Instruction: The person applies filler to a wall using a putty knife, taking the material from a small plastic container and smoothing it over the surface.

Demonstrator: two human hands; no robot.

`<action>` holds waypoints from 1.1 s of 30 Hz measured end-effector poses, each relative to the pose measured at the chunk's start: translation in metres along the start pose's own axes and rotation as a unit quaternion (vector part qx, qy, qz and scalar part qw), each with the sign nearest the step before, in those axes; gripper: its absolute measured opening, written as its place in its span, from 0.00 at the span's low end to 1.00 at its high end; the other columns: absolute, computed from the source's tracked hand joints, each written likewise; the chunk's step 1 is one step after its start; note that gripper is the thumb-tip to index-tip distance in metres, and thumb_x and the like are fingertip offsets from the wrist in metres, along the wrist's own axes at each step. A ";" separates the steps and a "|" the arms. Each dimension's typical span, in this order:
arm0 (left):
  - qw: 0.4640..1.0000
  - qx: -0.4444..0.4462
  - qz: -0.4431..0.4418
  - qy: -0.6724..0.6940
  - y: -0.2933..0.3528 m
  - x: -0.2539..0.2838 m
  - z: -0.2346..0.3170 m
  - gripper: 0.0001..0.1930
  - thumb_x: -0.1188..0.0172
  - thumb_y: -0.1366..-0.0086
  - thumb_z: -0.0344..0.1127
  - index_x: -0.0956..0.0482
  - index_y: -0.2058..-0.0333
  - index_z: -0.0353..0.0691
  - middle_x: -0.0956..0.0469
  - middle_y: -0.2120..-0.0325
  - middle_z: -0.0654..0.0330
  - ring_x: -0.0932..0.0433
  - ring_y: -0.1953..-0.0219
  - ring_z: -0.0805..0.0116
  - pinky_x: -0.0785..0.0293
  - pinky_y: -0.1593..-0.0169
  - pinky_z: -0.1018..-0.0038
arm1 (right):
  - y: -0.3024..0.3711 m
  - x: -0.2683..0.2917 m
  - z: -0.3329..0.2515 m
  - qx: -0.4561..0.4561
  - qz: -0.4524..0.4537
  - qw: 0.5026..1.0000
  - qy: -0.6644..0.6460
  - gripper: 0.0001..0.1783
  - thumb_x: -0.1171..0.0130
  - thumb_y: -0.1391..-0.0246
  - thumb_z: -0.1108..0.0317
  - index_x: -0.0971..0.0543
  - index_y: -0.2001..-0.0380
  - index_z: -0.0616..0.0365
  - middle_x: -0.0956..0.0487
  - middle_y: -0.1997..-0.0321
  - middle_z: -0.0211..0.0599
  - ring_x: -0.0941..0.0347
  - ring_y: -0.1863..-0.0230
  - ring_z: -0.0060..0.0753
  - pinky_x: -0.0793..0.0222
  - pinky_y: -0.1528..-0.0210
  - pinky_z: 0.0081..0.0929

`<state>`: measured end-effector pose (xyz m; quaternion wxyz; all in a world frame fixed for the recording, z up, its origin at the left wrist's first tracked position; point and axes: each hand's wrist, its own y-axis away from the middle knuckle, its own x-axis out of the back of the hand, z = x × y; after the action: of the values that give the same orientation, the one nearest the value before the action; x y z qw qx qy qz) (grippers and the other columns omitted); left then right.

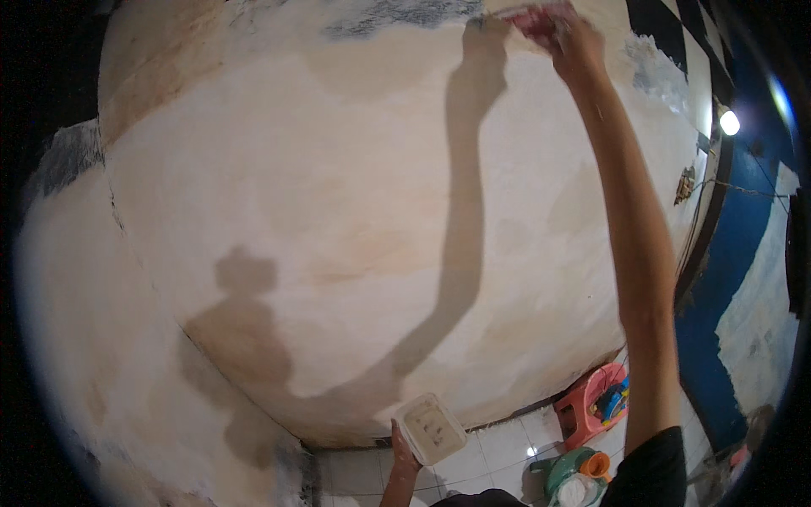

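Observation:
My right hand [570, 38] is raised high against the wall at the top edge, its arm stretched out. Motion smears its fingers, which look closed around something thin and pale that I cannot make out. Low in the view, my left hand [404, 452] grips the side of a shallow, rectangular off-white plastic tub [432, 429]. Greyish smudges mark the inside of the tub. The wall [363, 211] is pale and patchy with beige stains, and a dark, rough grey patch [397, 17] lies left of my right hand.
A pink plastic stool [576, 414] stands by the wall on the white tiled floor [498, 448], with colourful items at it. Nearby is a green container [564, 471] with an orange cup [596, 465]. A lit bulb [728, 121] and loose wires hang at the right, near a blue wall [718, 313].

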<state>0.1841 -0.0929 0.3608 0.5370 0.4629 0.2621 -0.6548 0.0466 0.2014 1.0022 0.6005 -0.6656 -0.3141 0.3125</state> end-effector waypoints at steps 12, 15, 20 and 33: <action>0.994 -0.076 0.069 -0.049 0.072 0.097 0.077 0.39 0.67 0.37 0.67 0.45 0.38 0.43 0.39 0.42 0.50 0.37 0.43 0.47 0.36 0.44 0.49 | 0.020 -0.169 -0.123 0.215 -0.043 0.839 0.498 0.07 0.49 0.53 0.72 0.23 0.71 0.60 0.21 0.73 0.46 0.22 0.73 0.45 0.26 0.69 0.39; 0.994 -0.056 0.077 -0.044 0.076 0.115 0.075 0.38 0.66 0.37 0.67 0.43 0.39 0.43 0.38 0.42 0.50 0.36 0.43 0.47 0.37 0.44 0.49 | 0.061 -0.183 -0.102 0.241 -0.075 0.827 0.503 0.09 0.47 0.57 0.72 0.23 0.70 0.61 0.20 0.76 0.45 0.21 0.73 0.46 0.27 0.74 0.41; 0.995 -0.067 0.071 -0.019 0.059 0.148 0.086 0.35 0.63 0.38 0.65 0.37 0.42 0.44 0.34 0.45 0.53 0.34 0.45 0.49 0.35 0.44 0.50 | 0.073 -0.176 -0.112 0.197 -0.096 0.841 0.494 0.13 0.48 0.58 0.72 0.24 0.65 0.57 0.20 0.75 0.43 0.22 0.72 0.48 0.27 0.72 0.43; 0.994 -0.065 0.081 0.023 0.063 0.103 0.119 0.34 0.61 0.38 0.64 0.36 0.44 0.43 0.33 0.47 0.55 0.32 0.47 0.53 0.32 0.46 0.54 | 0.006 -0.181 -0.035 0.215 -0.022 0.857 0.468 0.13 0.47 0.56 0.70 0.25 0.63 0.56 0.20 0.71 0.41 0.22 0.72 0.46 0.26 0.70 0.41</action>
<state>0.2058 -0.2585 0.3304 0.6111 0.4616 0.2785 -0.5796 -0.0356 0.0362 1.0062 0.8118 -0.5803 0.0648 0.0106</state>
